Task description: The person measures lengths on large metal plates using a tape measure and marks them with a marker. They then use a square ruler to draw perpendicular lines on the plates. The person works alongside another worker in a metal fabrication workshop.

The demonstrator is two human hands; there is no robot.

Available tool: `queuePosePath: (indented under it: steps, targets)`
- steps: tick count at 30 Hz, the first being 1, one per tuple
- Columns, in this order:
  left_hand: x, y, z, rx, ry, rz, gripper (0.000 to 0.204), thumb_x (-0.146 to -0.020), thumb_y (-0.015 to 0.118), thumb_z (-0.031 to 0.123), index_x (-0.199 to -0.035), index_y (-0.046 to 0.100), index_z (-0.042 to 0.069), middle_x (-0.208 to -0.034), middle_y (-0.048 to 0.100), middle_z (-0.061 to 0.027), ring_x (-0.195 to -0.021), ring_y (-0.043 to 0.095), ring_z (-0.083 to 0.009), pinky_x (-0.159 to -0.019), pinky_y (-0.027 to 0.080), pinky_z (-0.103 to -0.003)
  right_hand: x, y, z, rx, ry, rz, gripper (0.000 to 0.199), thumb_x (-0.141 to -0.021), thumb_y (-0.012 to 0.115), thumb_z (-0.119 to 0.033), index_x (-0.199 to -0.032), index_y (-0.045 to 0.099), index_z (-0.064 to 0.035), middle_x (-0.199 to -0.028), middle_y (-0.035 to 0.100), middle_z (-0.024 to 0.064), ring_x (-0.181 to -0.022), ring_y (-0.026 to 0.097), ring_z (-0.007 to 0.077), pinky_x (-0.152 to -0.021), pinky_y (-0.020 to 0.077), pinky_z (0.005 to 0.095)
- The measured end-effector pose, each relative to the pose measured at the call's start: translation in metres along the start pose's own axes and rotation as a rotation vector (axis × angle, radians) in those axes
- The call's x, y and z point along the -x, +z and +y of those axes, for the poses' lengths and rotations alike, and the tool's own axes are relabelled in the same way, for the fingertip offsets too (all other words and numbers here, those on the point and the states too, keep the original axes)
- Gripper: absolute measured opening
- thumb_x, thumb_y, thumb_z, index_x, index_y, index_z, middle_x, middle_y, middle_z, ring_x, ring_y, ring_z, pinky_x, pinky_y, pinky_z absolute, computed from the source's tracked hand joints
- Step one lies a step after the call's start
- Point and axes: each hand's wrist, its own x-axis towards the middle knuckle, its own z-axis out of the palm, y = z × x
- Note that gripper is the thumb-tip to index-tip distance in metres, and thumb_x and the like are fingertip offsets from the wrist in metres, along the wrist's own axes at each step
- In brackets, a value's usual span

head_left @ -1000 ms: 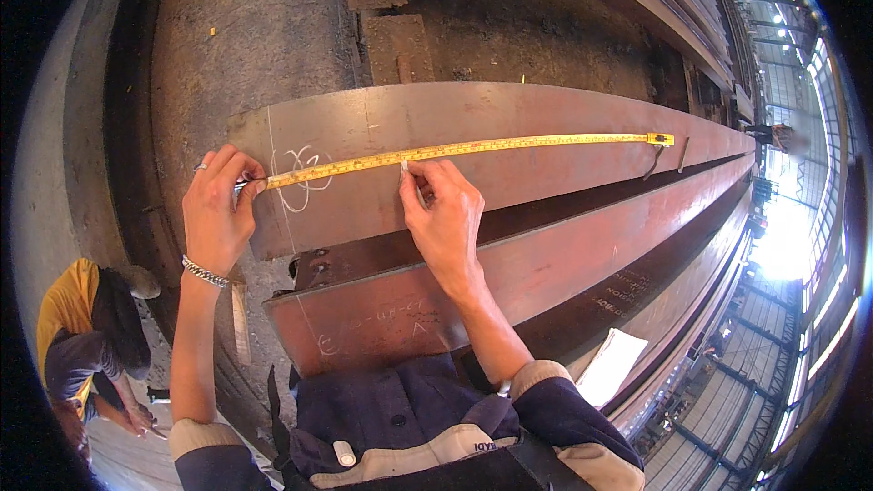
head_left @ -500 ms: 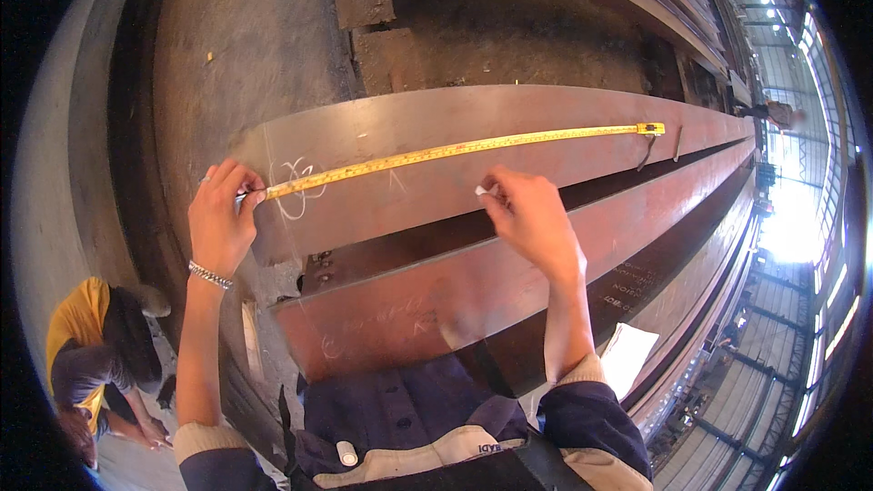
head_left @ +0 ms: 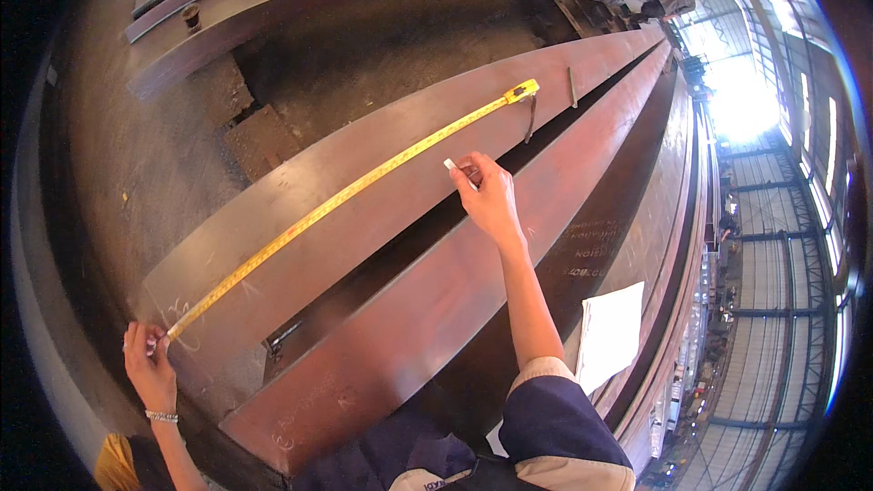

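Note:
A yellow tape measure (head_left: 521,91) lies along a reddish-brown steel beam (head_left: 300,168), its case far up the beam and its blade pulled out toward me. My left hand (head_left: 150,371) pinches the blade's end at the beam's near left end, by some white chalk scribbles. Between the thumb and fingers of my right hand (head_left: 491,205) is a white piece of chalk (head_left: 449,165). That hand hovers over the beam's right side, below the tape case and apart from the blade. A short dark strap hangs from the case.
A thin rod (head_left: 573,87) lies across the beam beyond the case. A parallel red beam (head_left: 400,327) runs alongside, past a dark gap. White folded paper (head_left: 609,332) rests at right. One person (head_left: 671,5) stands far off; yellow clothing (head_left: 118,462) shows at lower left.
My view has swung toward the far end of the beams, so the tape now slants more steeply. My left hand still pinches the blade's end, and my right hand still holds the chalk.

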Motion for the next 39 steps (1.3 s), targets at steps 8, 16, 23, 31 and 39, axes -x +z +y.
queuePosePath:
  steps: [8,16,23,31,39]
  targets:
    - [-0.002,-0.001,-0.002,0.032,-0.051,-0.1,0.017,-0.075,0.06,-0.007,-0.084,0.049,0.002,-0.083,0.047,-0.0069,-0.076,0.051,-0.0232,-0.065,0.04,-0.031,-0.046,-0.007,0.064,-0.008,-0.021,0.192,0.015,-0.083,0.066,-0.012,-0.095,0.066,-0.0029,-0.081,0.066,0.0112,-0.07,0.063,0.0187,-0.063,0.048,0.0305]
    - [0.002,0.002,-0.009,0.037,-0.094,-0.116,0.014,-0.077,0.056,-0.007,-0.085,0.049,0.002,-0.085,0.047,-0.0058,-0.076,0.05,-0.0198,-0.064,0.038,-0.029,-0.074,-0.008,0.09,0.074,-0.108,0.281,0.014,-0.082,0.067,-0.009,-0.094,0.07,-0.0033,-0.081,0.064,0.0101,-0.069,0.064,0.0219,-0.063,0.0485,0.0321]
    - [0.002,0.001,-0.013,0.006,-0.038,-0.143,0.015,-0.078,0.054,-0.01,-0.085,0.051,0.003,-0.086,0.048,-0.0037,-0.075,0.049,-0.0158,-0.062,0.038,-0.027,-0.076,-0.007,0.086,0.168,-0.097,0.207,0.013,-0.083,0.066,-0.01,-0.094,0.072,-0.0047,-0.079,0.061,0.009,-0.069,0.062,0.0238,-0.063,0.0474,0.0332]
    - [0.001,0.0,-0.011,0.019,-0.022,-0.139,0.015,-0.079,0.056,-0.008,-0.088,0.052,0.004,-0.086,0.05,-0.0033,-0.074,0.051,-0.0153,-0.061,0.039,-0.027,-0.075,-0.01,0.086,0.185,-0.099,0.173,0.015,-0.083,0.065,-0.011,-0.096,0.072,-0.0057,-0.079,0.061,0.0093,-0.068,0.061,0.0264,-0.063,0.0469,0.0348]
    - [0.006,0.001,-0.038,-0.022,0.011,-0.149,0.02,-0.079,0.057,-0.009,-0.094,0.054,0.003,-0.088,0.051,-0.0035,-0.076,0.051,-0.0157,-0.061,0.039,-0.027,-0.077,-0.011,0.086,0.18,-0.123,0.148,0.015,-0.082,0.065,-0.009,-0.095,0.072,-0.0045,-0.08,0.062,0.0096,-0.072,0.062,0.0271,-0.065,0.0476,0.0357]
